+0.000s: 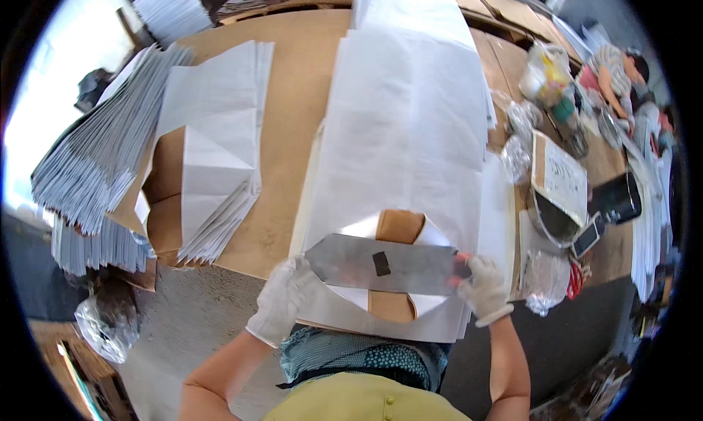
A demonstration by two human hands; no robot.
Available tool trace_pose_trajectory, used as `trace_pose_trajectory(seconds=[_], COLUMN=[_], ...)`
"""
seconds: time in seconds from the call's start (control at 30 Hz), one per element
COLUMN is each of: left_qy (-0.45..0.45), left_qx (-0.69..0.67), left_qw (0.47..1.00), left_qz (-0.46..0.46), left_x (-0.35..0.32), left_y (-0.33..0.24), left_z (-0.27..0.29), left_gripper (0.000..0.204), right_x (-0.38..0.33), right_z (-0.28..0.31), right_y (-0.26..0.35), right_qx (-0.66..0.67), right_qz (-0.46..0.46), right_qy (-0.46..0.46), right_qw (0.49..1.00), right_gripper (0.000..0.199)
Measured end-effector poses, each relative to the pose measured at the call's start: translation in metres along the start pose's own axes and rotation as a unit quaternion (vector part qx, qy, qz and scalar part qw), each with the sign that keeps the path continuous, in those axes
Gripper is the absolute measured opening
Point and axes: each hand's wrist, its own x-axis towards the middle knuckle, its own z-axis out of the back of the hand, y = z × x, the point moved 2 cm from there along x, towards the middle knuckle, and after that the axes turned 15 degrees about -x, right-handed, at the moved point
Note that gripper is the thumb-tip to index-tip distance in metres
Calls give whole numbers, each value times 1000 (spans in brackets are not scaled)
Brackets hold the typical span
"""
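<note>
A flat metal plate (343, 261) with angled ends and a small dark patch lies across the opened bottom of a white paper bag (351, 298). Brown inner flaps (400, 226) of the bag show above and below the plate. My left hand (285, 298), in a white glove, is closed at the plate's left end; its fingertips are partly hidden. At the right end my right hand (485, 287), gloved with reddish fingertips showing, grips the plate. Beneath the bag, a tall spread of white paper sheets (410, 128) runs away from me over the table.
Folded white bags (212, 98) and a fanned grey-white stack (110, 153) lie at the left. To the right are a box-like container (560, 175), a phone (587, 236), plastic bags (518, 139) and a clear bag (545, 278). Another person (611, 76) bends at the far right.
</note>
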Motion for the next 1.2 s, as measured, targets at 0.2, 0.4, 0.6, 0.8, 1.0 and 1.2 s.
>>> trace_pose_trajectory(seconds=[0.2,0.4,0.6,0.8,1.0,1.2], left_qy=[-1,0,-74,-237,-366,-337], left_qx=[158,303,244,234,452,579], left_qw=[983,885,818,773,681,340], left_qz=[88,-354,-516,-540,-445,-660], left_x=[36,53,16,70,111,29], left_y=[7,-63,-222,-368,-381,-285], left_z=[-13,-25,-19,82,164,65], left_gripper=[33,33,24,48,44,37], right_x=[14,67,78,55,-7,-86], right_z=[-32,-28,36,26,16,22], right_y=[-30,-91,-73,-59,-23,33], right_qx=[50,289,329,55,-63,-224], right_qz=[-78,-128,-156,-88,-21,189], right_qy=[-18,-114,-235,-206,-46,73], right_qw=[996,942,901,973,997,953], right_gripper=[53,17,26,32,50,66])
